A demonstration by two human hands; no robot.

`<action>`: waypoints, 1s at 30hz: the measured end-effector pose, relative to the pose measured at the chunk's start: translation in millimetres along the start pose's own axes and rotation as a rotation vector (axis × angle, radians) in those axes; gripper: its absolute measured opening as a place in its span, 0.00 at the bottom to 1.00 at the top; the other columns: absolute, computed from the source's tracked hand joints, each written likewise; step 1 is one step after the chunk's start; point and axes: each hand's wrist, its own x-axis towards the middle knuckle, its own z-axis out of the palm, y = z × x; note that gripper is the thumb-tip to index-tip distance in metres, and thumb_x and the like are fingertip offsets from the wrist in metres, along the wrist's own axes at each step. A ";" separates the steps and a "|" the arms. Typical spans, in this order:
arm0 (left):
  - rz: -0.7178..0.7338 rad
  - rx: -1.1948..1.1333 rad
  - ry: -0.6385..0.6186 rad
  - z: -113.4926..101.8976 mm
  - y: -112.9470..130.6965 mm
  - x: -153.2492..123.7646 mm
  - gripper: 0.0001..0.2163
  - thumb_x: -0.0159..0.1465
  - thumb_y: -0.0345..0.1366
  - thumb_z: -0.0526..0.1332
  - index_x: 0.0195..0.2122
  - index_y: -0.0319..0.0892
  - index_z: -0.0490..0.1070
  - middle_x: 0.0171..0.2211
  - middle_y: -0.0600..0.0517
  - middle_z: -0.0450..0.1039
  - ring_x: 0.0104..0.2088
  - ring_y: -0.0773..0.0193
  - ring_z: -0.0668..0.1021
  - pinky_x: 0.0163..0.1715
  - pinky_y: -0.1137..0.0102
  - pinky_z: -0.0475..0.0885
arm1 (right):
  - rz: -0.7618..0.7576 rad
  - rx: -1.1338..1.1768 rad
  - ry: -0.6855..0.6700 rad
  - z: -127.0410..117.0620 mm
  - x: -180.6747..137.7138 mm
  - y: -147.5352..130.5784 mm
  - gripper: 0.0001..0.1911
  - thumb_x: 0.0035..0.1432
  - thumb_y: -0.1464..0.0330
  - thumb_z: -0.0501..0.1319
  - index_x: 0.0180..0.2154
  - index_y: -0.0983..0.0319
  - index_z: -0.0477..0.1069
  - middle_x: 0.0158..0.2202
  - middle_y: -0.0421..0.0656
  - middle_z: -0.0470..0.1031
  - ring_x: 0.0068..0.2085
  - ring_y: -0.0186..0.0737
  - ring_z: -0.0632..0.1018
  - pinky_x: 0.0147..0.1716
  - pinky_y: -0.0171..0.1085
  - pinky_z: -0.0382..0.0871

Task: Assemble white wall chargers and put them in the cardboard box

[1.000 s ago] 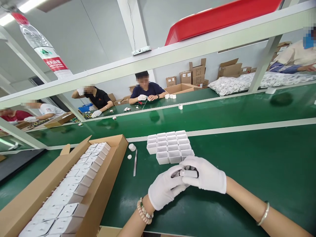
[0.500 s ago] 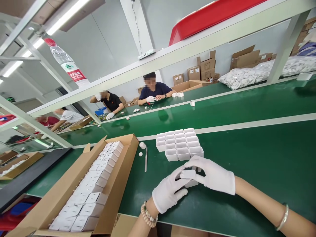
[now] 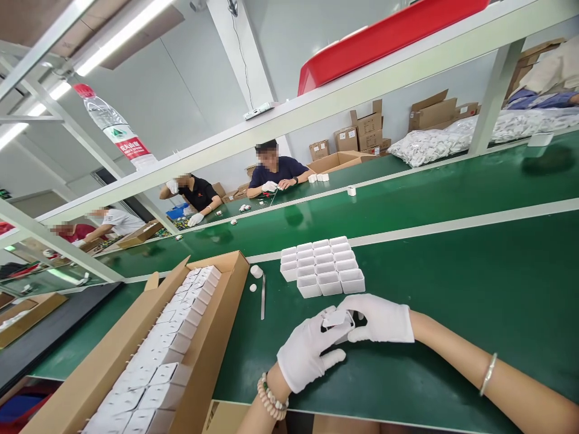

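Both of my hands wear white gloves and meet around a small white plastic box (image 3: 346, 330) low over the green table. My left hand (image 3: 307, 352) grips the box from the left, its fingers partly hiding it. A flat white piece (image 3: 333, 317) lies tilted at the top of the box, between my fingers; whether it is seated I cannot tell. My right hand (image 3: 380, 318) closes on the box's right side with thumb and fingers. Just beyond stands a block of open white boxes (image 3: 319, 265) in rows, their hollow sides up.
A long carton (image 3: 221, 319) filled with closed white boxes stands at left. Tweezers (image 3: 263, 296) and a small white roll (image 3: 256, 272) lie beside it. A raised shelf holds a bottle (image 3: 115, 129) and red tray (image 3: 384, 45). Several people work across the table.
My right hand has come left and down, against the box. The flat white piece has shifted slightly left and tilted. The whole view has turned a little.
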 end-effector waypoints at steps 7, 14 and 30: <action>-0.038 -0.128 0.197 14.6 12.5 11.7 0.16 0.65 0.37 0.57 0.54 0.50 0.67 0.47 0.51 0.72 0.45 0.62 0.75 0.46 0.69 0.74 | 0.001 -0.035 -0.035 -3.4 -1.8 0.2 0.19 0.44 0.63 0.68 0.39 0.62 0.73 0.36 0.43 0.75 0.34 0.43 0.75 0.33 0.39 0.69; -0.195 0.121 0.522 -14.7 22.1 -25.2 0.11 0.63 0.32 0.60 0.46 0.45 0.74 0.42 0.49 0.76 0.40 0.60 0.79 0.43 0.67 0.76 | 0.087 0.060 -0.027 -10.9 -5.8 9.2 0.30 0.49 0.55 0.64 0.52 0.61 0.69 0.42 0.47 0.75 0.41 0.44 0.76 0.42 0.43 0.72; -0.498 0.124 0.544 -0.2 6.6 -88.6 0.09 0.63 0.32 0.59 0.43 0.44 0.76 0.39 0.49 0.77 0.36 0.63 0.79 0.38 0.71 0.77 | 0.163 0.005 0.017 7.7 -2.3 22.2 0.23 0.56 0.55 0.57 0.48 0.60 0.72 0.38 0.45 0.76 0.35 0.43 0.75 0.38 0.43 0.73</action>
